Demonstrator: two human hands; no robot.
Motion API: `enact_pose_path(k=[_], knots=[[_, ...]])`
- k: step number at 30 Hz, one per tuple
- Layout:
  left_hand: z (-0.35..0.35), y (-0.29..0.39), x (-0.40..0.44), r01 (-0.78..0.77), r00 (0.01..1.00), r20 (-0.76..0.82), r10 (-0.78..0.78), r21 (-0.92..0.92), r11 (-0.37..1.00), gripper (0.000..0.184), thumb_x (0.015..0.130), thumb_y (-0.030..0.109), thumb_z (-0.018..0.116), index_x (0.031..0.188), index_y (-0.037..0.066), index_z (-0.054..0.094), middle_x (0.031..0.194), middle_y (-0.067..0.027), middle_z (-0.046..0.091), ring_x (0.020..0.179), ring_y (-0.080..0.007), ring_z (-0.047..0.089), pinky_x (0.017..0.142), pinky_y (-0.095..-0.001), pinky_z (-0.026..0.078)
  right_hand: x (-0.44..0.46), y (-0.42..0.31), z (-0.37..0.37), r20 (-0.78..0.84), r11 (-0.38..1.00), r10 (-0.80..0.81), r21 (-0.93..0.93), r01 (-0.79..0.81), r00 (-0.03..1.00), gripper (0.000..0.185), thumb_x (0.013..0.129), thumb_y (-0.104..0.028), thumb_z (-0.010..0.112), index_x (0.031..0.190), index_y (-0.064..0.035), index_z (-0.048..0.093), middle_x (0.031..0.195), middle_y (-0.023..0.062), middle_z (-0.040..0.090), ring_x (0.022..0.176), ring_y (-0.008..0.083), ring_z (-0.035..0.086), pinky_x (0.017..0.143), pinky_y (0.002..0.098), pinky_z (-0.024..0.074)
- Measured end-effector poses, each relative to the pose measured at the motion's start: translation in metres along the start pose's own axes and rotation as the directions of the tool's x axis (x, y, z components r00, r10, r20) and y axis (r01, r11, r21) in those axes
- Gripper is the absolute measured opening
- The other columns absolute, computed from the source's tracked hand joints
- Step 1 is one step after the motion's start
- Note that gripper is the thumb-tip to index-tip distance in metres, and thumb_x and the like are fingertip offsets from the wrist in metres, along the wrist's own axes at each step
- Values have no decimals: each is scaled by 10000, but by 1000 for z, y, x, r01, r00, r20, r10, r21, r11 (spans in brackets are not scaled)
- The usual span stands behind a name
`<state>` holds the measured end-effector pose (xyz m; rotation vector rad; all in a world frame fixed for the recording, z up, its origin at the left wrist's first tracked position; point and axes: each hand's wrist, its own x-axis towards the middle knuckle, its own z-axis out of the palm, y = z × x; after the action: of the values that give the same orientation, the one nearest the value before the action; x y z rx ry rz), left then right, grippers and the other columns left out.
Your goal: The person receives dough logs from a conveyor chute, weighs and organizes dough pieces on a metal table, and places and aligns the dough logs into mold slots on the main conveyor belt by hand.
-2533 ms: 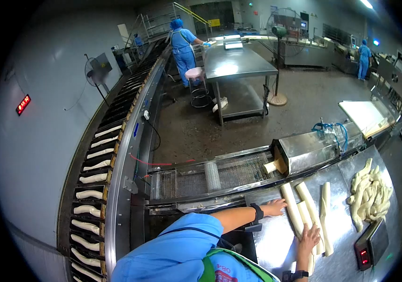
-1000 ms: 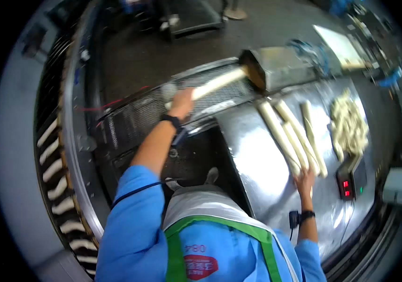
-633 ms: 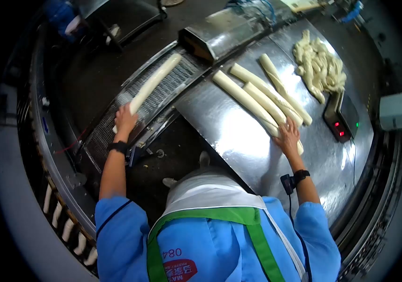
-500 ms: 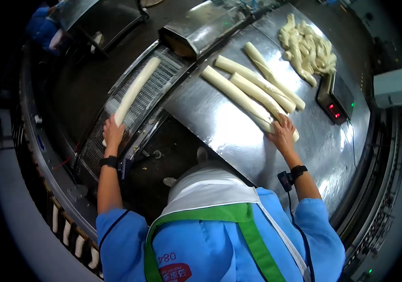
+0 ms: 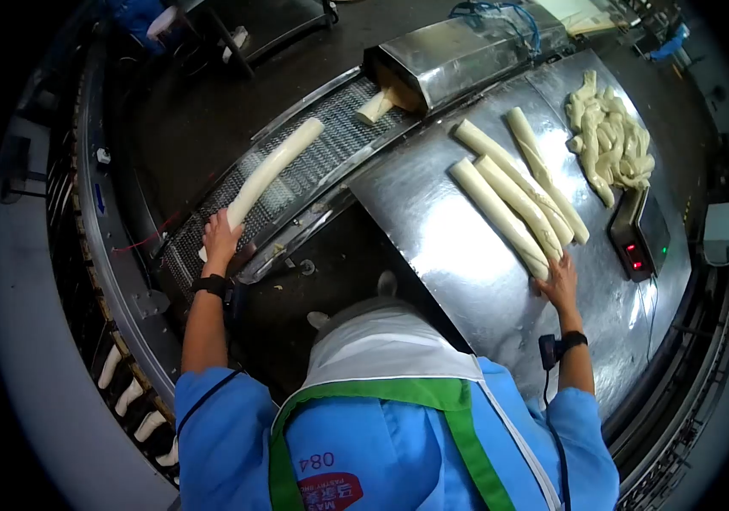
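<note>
Left hand on the belt roll, right hand at the table rolls

A steel table (image 5: 424, 234) fills the right side, with a mesh belt (image 5: 296, 186) angled along its left edge and a metal hood (image 5: 475, 55) over the belt's far end. A heap of dough strands (image 5: 611, 140) lies at the table's far right, near a scale (image 5: 656, 223) with red digits. Four table rolls (image 5: 496, 213) lie side by side, roughly parallel; one belt roll (image 5: 275, 170) lies along the mesh. The left hand (image 5: 220, 237) closes around that roll's near end; the right hand (image 5: 560, 281) touches the table rolls' near ends, its grip unclear. Smallest, a roll end (image 5: 375, 107) pokes from the hood.

The step in hand looks like handling rolls at belt and table together. Lifting either would call for a gentle hold, since the dough looks soft.
</note>
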<state>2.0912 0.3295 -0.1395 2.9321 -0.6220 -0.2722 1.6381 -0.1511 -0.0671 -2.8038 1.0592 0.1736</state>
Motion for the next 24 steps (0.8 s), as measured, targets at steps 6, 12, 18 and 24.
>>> enact_pose_path(k=[6,12,18,24], knots=[[-3,-24,-11,-48,990,-138,35,-94,994,427,622,180,636,1007,76,482,915,-132,530,871,-300,500,730,-410,401,-1,-5,19,-102,993,-117,19,119,988,656,555,-292,699,1107,-55,435,1160,229,347,1029,374,373,851,416,337],[-37,-47,-25,251,964,262,-41,-854,456,372,695,305,545,889,-12,539,724,-104,563,630,-200,556,561,-308,449,3,24,69,-67,993,-58,-108,51,996,658,596,-291,633,1133,7,396,1020,271,445,932,402,424,802,436,354],[-126,-45,-60,237,956,294,-18,-805,-544,371,728,273,456,956,-20,473,628,-91,545,479,-153,536,398,-246,458,22,-65,16,367,705,58,644,-298,928,594,629,-287,588,1103,29,421,919,163,509,847,249,491,695,351,408],[-215,-116,-125,-458,826,-94,-555,-685,-566,378,678,308,510,943,45,449,687,-76,513,537,-162,528,468,-263,458,58,-234,-55,240,660,-106,743,-112,965,596,621,-293,574,1105,24,429,950,162,503,880,249,471,729,355,389]])
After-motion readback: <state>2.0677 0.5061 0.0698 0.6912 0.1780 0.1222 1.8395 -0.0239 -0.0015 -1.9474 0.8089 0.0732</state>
